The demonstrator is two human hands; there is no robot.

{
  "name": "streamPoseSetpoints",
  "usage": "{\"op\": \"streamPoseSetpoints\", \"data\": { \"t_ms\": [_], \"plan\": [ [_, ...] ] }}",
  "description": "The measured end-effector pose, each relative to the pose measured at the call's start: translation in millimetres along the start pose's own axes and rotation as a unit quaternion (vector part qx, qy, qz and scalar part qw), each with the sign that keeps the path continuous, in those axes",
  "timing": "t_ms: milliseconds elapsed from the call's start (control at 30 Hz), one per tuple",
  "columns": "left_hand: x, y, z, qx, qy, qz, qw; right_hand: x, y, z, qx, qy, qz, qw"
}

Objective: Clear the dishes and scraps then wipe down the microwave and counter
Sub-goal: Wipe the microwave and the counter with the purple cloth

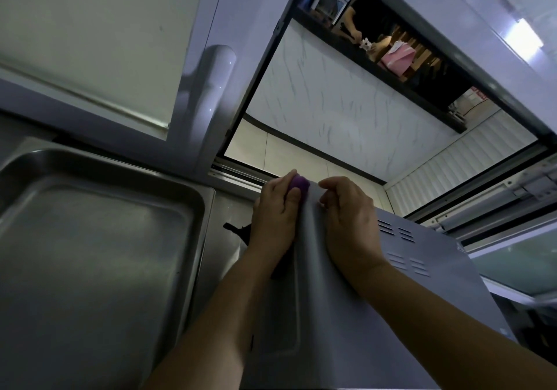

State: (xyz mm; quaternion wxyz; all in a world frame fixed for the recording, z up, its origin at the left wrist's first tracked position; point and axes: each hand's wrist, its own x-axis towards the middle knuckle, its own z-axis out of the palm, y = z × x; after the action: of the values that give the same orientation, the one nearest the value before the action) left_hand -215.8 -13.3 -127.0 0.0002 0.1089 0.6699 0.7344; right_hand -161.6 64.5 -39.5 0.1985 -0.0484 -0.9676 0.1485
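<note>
Microwave (346, 314) casing is sitting on the steel table (229, 209), right of a metal tray (99, 239). Left hand (275, 213) is pressing a purple cloth (88, 183) against its far corner, fingers curled around it. Right hand (346, 218) is resting on top, fingers bent, holding nothing.
</note>
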Motion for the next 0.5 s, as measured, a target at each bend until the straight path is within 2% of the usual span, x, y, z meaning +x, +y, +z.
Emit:
{"op": "streamPoseSetpoints", "data": {
  "t_ms": [133, 267, 433, 500],
  "plan": [
    [2.1, -27.9, -4.0, 0.002, -0.016, -0.06, 0.998, 0.3, 1.2, 0.6, -0.007, 0.004, -0.018, 1.0],
    [-1.1, -57.5, -8.9, 0.044, -0.034, -0.09, 0.994, 0.4, 3.4, 0.3, -0.008, 0.009, -0.029, 1.0],
    [-5.9, -93.8, -13.5, 0.103, -0.045, -0.185, 0.976, 0.9, 5.1, 2.3, -0.002, 0.009, -0.03, 0.999],
    [-9.7, -103.0, -13.9, 0.119, -0.04, -0.193, 0.973, 0.6, 6.1, 2.2, -0.001, 0.008, -0.029, 1.0]
  ]
}}
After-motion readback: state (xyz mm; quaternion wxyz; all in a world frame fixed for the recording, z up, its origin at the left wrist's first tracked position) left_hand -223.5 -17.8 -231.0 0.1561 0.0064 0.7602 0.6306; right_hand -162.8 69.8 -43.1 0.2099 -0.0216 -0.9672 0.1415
